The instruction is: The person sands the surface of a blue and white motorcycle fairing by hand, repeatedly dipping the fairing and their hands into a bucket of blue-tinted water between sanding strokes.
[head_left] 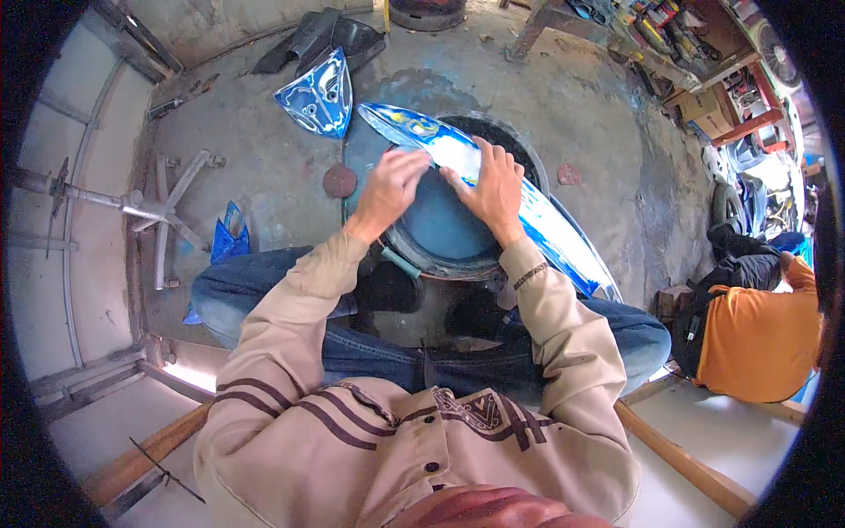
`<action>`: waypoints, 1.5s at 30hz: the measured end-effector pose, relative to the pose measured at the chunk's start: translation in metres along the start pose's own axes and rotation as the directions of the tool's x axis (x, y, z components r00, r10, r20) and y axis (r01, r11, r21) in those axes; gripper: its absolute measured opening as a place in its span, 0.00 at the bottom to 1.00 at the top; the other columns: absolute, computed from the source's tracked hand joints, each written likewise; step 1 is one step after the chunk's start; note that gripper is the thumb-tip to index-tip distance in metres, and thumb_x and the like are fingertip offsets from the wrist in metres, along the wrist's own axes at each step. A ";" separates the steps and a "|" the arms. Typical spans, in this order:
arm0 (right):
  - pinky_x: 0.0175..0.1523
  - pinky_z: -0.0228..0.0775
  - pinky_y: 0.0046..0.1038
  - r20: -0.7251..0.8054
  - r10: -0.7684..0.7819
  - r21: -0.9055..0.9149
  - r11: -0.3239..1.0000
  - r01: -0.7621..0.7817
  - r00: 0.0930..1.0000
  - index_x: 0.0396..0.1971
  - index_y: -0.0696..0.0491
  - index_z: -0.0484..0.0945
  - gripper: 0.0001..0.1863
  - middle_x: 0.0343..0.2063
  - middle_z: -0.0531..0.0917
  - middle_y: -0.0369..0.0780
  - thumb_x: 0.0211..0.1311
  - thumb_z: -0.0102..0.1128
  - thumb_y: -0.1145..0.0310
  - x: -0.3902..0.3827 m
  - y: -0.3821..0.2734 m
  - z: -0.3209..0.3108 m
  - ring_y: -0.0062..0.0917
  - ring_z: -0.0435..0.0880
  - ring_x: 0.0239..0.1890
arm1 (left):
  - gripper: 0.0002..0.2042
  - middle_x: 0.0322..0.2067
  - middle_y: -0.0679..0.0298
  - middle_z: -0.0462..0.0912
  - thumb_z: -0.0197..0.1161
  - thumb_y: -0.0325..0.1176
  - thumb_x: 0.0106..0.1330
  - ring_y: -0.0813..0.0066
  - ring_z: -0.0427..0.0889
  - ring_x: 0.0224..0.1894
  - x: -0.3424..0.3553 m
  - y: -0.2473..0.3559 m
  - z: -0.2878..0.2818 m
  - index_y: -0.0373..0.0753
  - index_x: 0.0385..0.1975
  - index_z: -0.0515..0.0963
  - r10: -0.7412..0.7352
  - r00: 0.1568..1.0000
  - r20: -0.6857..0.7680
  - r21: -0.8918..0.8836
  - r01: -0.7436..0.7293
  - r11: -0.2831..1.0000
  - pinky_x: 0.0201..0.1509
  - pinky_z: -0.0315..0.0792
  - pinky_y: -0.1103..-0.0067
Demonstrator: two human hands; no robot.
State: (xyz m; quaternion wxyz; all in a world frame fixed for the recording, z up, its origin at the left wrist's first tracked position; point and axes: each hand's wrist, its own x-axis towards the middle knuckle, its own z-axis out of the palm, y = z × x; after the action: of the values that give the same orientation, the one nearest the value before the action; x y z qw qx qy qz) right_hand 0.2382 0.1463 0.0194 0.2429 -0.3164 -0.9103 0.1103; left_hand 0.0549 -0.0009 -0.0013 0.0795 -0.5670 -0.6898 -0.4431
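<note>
A long, narrow blue-and-white motorcycle body panel (563, 231) lies slantwise across a round dark tub (539, 157) of bluish water. Its upper-left tip reaches past the rim, and its lower-right end comes near my right knee. Spread over the panel's middle, my right hand (489, 187) grips it, thumb on the near side and fingers across the top. At the panel's near edge, my left hand (393, 187) has its fingers curled together, slightly blurred; whatever they may hold is hidden. A pale blue-green bar (401, 261) rests at the tub's near rim.
Beyond the tub lie a blue-and-white front panel (319, 95) and black plastic parts (339, 42). Reddish round pads (339, 180) flank the tub. A metal chair base (165, 211) stands left. Far right are a cluttered workbench (695, 75) and a person in orange (759, 330).
</note>
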 end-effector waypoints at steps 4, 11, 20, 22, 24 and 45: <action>0.58 0.67 0.48 -0.040 -0.032 0.016 0.999 0.032 0.999 0.69 0.54 0.78 0.49 0.50 0.83 0.48 0.62 0.72 0.28 0.002 -0.004 0.002 0.44 0.80 0.54 | 0.09 0.50 0.57 0.94 0.69 0.27 0.74 0.54 0.90 0.56 0.012 -0.028 -0.014 0.37 0.50 0.91 -0.091 0.996 -0.004 0.093 0.091 0.991 0.64 0.81 0.63; 0.59 0.67 0.48 0.018 0.021 -0.008 1.000 -0.020 1.000 0.69 0.54 0.78 0.49 0.51 0.83 0.48 0.63 0.71 0.27 0.000 0.000 -0.002 0.45 0.81 0.55 | 0.09 0.52 0.57 0.94 0.67 0.26 0.75 0.57 0.90 0.57 0.006 0.000 0.001 0.38 0.49 0.91 0.063 0.996 0.071 0.013 -0.064 0.998 0.67 0.78 0.64; 0.58 0.68 0.48 0.011 0.018 -0.012 1.000 -0.018 1.000 0.68 0.54 0.79 0.49 0.51 0.84 0.48 0.62 0.72 0.28 -0.001 0.002 -0.001 0.45 0.81 0.55 | 0.09 0.53 0.58 0.94 0.68 0.29 0.77 0.59 0.90 0.57 0.003 0.012 0.007 0.37 0.50 0.91 0.096 0.992 0.087 -0.045 -0.092 0.995 0.66 0.78 0.64; 0.58 0.68 0.48 -0.006 0.006 -0.009 1.000 -0.006 1.000 0.68 0.54 0.79 0.49 0.51 0.84 0.48 0.62 0.72 0.28 0.000 0.002 -0.001 0.45 0.81 0.55 | 0.10 0.54 0.57 0.94 0.68 0.29 0.76 0.58 0.90 0.57 0.013 -0.006 -0.005 0.37 0.50 0.91 0.000 0.998 0.063 0.068 -0.004 0.998 0.66 0.78 0.65; 0.58 0.68 0.48 -0.021 -0.018 0.012 1.000 0.018 1.000 0.69 0.54 0.78 0.49 0.51 0.83 0.48 0.62 0.72 0.28 0.004 -0.006 0.000 0.45 0.81 0.55 | 0.10 0.54 0.58 0.94 0.68 0.30 0.76 0.57 0.90 0.58 0.013 -0.019 -0.010 0.38 0.51 0.91 -0.079 0.997 0.005 0.179 0.076 0.981 0.66 0.78 0.65; 0.59 0.68 0.48 0.003 0.007 0.019 1.000 -0.007 1.000 0.69 0.54 0.78 0.48 0.51 0.83 0.49 0.62 0.73 0.30 -0.001 -0.005 -0.002 0.46 0.80 0.55 | 0.09 0.52 0.59 0.94 0.67 0.30 0.76 0.60 0.90 0.58 -0.001 0.001 -0.003 0.38 0.50 0.91 -0.027 0.998 0.050 0.054 0.024 0.998 0.69 0.75 0.64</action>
State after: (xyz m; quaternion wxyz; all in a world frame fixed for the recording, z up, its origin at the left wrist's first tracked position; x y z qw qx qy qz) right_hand 0.2372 0.1422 0.0225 0.2443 -0.3170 -0.9085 0.1203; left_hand 0.0552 -0.0034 0.0002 0.0715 -0.5669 -0.7104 -0.4109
